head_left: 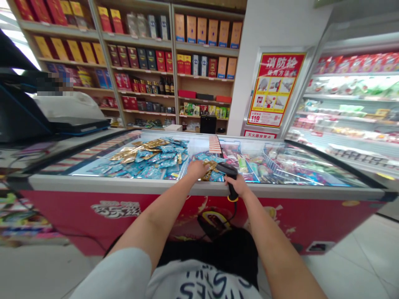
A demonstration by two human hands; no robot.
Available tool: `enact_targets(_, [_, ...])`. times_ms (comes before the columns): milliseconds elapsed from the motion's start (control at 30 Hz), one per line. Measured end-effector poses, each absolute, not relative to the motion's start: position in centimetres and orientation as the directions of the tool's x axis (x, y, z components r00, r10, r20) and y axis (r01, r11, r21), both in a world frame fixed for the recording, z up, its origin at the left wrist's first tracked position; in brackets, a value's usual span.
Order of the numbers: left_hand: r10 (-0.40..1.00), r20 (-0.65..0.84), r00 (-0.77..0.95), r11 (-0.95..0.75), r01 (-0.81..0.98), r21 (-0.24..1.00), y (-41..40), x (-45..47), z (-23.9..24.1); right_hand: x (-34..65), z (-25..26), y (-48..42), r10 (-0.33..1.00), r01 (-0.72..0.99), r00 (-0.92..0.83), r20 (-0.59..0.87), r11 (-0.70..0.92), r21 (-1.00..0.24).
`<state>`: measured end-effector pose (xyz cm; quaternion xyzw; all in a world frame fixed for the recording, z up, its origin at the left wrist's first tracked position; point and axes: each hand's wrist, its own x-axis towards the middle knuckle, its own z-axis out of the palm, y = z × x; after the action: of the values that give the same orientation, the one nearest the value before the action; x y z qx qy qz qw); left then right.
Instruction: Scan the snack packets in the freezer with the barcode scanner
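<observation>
My right hand (238,183) is wrapped around the grip of a black barcode scanner (232,192) with a yellow base ring, its head turned toward the left. Close beside it, my left hand (197,169) has its fingers closed at the edge of a gold foil packet (212,170), above the freezer front; the fingertips are partly hidden. Blue packets (208,157) lie around and beneath that gold one. A large heap of blue and gold packets (156,160) is spread to the left of my hands.
A chest freezer (149,183) with a red front stands before me. White wire baskets (271,160) with wrapped goods are inside, at right. A cable (234,211) hangs from the scanner. Boxed goods fill shelves (137,39) behind; a counter with equipment (75,126) is at left.
</observation>
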<state>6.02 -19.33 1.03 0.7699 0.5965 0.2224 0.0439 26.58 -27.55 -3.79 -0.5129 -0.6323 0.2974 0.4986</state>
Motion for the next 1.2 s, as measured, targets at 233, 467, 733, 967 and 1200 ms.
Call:
enact_targets(233, [0.973,0.192,0.126,-0.19,0.91,0.369,-17.0,7.4,1.6,26.6,-4.0,-27.3,0.941,0.346,0.028,0.337,0.307,-0.886])
enact_targets(467, [0.988,0.142,-0.058,-0.101,0.445,0.89,-16.4,7.4,0.8,26.7,-4.0,-27.3,0.942,0.341,0.017,0.336,0.31,-0.887])
enact_targets(733, [0.944,0.179,-0.278,-0.173,0.047,0.984,-18.6,5.9,-2.1,26.6,-4.0,-27.2,0.952,0.351,0.032,0.305,0.275,-0.895])
enact_targets(967, [0.947,0.246,-0.208,-0.279,-0.145,0.949,-19.6,6.0,-2.8,26.4,-3.1,-27.8,0.948,0.354,0.028,0.316,0.286,-0.891])
enact_targets(1200, [0.95,0.234,-0.207,-0.292,-0.32,0.901,-18.9,6.2,-3.2,26.5,-3.2,-27.8,0.955,0.365,0.045,0.294,0.258,-0.895])
